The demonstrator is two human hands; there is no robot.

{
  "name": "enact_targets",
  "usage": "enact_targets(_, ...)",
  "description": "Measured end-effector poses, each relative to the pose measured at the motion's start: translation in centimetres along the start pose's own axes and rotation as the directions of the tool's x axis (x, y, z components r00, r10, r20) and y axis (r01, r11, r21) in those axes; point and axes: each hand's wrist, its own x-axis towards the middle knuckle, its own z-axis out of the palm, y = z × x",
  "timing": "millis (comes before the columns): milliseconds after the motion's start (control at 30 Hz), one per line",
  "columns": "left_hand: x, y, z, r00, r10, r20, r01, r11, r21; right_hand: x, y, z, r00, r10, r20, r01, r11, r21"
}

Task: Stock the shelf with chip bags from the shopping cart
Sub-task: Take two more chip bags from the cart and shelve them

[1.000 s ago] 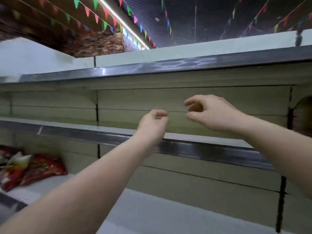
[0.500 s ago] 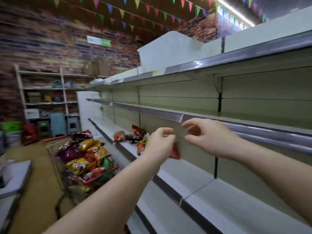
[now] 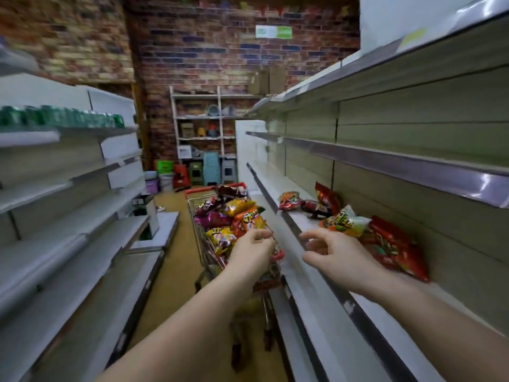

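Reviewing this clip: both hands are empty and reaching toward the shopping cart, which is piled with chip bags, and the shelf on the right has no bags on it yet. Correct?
Not quite. The head view shows the shelf already holding several chip bags. The rest stands: left hand and right hand hold nothing and reach toward the loaded shopping cart.

Premises: small retail shop, and you stand in one of its aisles. Metal gondola shelving [image 3: 399, 166] with price-strip edges fills the right of the frame; matching shelving on the left [image 3: 68, 194] carries a row of green cans [image 3: 63, 118] at upper left. Lower centre: a red-handled shopping cart [image 3: 217, 190] heaped with chip bags [image 3: 237, 213]. Right of centre: more bagged snacks [image 3: 391, 244] on the shelf. Top centre: brick back wall [image 3: 214, 51] with a storage rack [image 3: 201, 128].
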Motion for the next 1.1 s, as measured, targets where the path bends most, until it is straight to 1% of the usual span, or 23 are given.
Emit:
enact_targets(133,4.0,-2.2,0.8,0.994,-0.081,-0.067,0.081,0.997,0.004,5.3,3.3,1.7,0.998,0.017,0.058,-0.021,0.998,0.064)
enact_targets(267,7.1,-4.7,0.4,0.982,-0.158,-0.104,0.155,0.987,-0.031,9.8,5.5,4.3,0.992,0.026,0.127,-0.039,0.994,0.099)
enact_targets(400,10.6,-7.2,-0.7,0.963,-0.233,-0.134,0.224,0.971,-0.079,14.4,6.4,7.1,0.983,0.027,0.181,-0.052,0.990,0.134)
enact_targets(500,13.9,-8.7,-1.8,0.954,-0.260,-0.151,0.246,0.963,-0.111,18.0,6.5,9.2,0.974,0.040,0.222,-0.074,0.987,0.144)
enact_targets(667,21.9,-11.7,-4.2,0.952,-0.287,-0.102,0.270,0.950,-0.157,26.1,6.5,13.4,0.962,0.088,0.257,-0.118,0.987,0.106)
enact_targets(800,29.3,-13.4,-6.6,0.950,-0.306,-0.064,0.290,0.938,-0.188,33.5,6.2,16.1,0.957,0.130,0.260,-0.163,0.981,0.109)
enact_targets(967,37.1,-15.1,-8.3,0.937,-0.346,-0.052,0.333,0.927,-0.172,41.3,7.0,19.1,0.942,0.197,0.272,-0.242,0.959,0.144)
enact_targets(1100,42.2,-17.2,-8.0,0.917,-0.399,-0.010,0.393,0.908,-0.142,46.3,9.6,21.3,0.920,0.262,0.293,-0.313,0.939,0.144)
